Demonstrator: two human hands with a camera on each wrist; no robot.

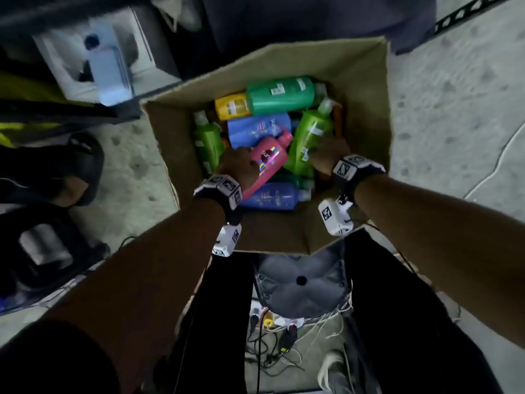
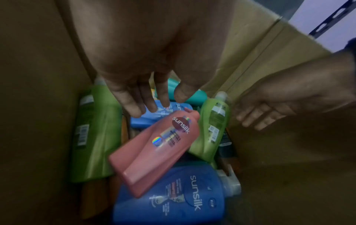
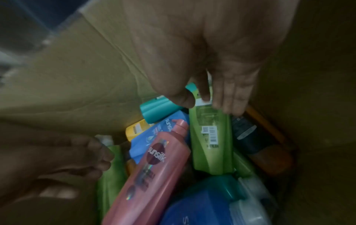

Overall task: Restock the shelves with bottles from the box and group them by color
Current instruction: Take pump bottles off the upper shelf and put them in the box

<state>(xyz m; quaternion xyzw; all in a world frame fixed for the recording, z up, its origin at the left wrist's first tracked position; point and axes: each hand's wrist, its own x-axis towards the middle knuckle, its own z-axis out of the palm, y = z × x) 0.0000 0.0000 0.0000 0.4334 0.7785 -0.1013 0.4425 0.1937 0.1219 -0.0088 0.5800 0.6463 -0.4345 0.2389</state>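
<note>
Both hands reached into the open brown cardboard box [image 1: 366,81] of jumbled plastic bottles, left hand [image 2: 134,85] loose-fingered above the pink shampoo bottle [image 2: 159,150], right hand [image 3: 221,85] spread over the lime-green bottle [image 3: 212,141], apparently choosing colours.

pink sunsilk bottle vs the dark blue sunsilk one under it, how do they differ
The pink Sunsilk bottle lies on top of the pile, slanting across the box; the dark blue Sunsilk bottle lies beneath it at the near end. Pink's front is fully exposed; the blue one is partly covered by pink's base. Both lie on their sides, label up, and neither is gripped.
</note>
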